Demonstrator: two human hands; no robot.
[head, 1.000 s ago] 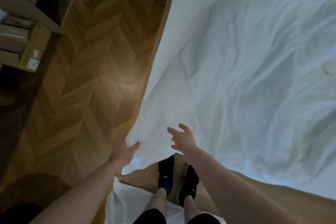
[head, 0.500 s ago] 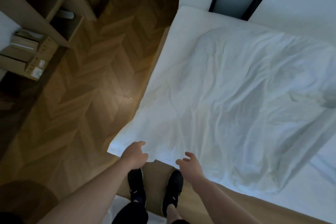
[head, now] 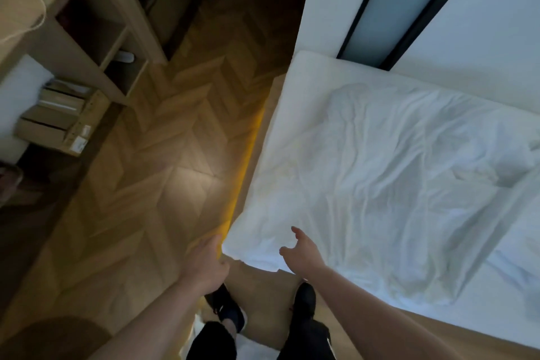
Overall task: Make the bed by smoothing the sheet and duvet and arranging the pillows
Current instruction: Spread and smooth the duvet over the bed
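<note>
Duvet [head: 380,184] lies rumpled across the bed, its near corner overhanging the mattress edge. My left hand [head: 209,263] touches that corner, fingers loosely curled, holding nothing I can see; my right hand [head: 304,251] hovers spread and empty. A one-sided tug could skew it.

Both forearms are bare, with no sleeves showing. The person wears black shorts [head: 304,339] and black sneakers [head: 305,299] on both feet.

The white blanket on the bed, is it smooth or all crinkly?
Crinkly. The duvet lies spread over the mattress but creases run all across it, and its right side is bunched up.
</note>
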